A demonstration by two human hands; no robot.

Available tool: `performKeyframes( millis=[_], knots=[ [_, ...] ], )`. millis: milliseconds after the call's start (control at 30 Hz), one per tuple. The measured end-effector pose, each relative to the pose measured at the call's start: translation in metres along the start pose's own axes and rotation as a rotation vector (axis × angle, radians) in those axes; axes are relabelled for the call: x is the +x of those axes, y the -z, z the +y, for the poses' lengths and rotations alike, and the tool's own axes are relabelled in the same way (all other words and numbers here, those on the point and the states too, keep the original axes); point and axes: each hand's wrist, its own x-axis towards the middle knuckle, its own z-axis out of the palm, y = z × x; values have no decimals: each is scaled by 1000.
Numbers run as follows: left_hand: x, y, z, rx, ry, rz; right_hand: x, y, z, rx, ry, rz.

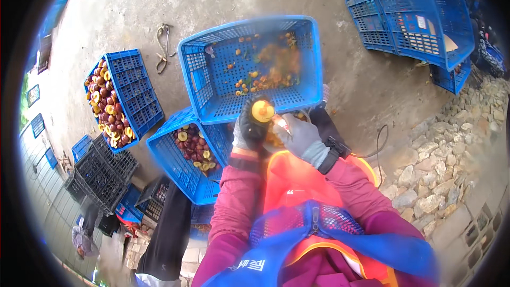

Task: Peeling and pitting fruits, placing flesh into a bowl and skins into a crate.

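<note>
A cut plum [262, 111] rests in my left hand [251, 127], which wears a dark glove with a pale cuff. Its yellow flesh faces up. My right hand [302, 137], in a grey glove, is closed around a small slim tool [280, 123] whose tip meets or nearly meets the plum; its exact kind is hard to make out. Just beyond both hands stands a large blue crate [249, 23] with plum stones and orange pulp scattered over its bottom. Below my hands, part of a container with orange bits shows, mostly covered by them.
Left of me, a blue crate [159, 142] holds dark red plums, some cut. Another blue crate [133, 87], farther left, is heaped with halved plums. Black crates [103, 172] stand behind. At right are stacked blue crates [393, 13] and loose stones [425, 180]. A rope [162, 48] lies on the concrete.
</note>
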Motion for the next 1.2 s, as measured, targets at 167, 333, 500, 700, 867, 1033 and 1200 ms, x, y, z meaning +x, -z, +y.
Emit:
performKeyframes(
  millis=[167, 333, 500, 700, 867, 1033, 1200],
  knots=[
    [-19, 12, 56, 44, 10, -18, -13, 17, -52, -112, -113, -58],
    [-30, 1, 81, -160, 30, 56, -31, 24, -68, -105, -86, -3],
    [-36, -49, 95, -979, 435, 157, -53, 67, -49, -101, 1, 63],
    [-46, -151, 151, -1026, 444, 312, -87, 150, 1, -142, 89, 55],
    [-65, -201, 157, -1065, 563, 311, -118, 194, 36, -79, 165, -113],
    [-77, -216, 174, -1153, 574, 332, -117, 202, 66, 908, -366, -778],
    [-116, -187, 112, -931, 635, 430, -139, 164, 62, 1345, -741, -1118]
  ],
)
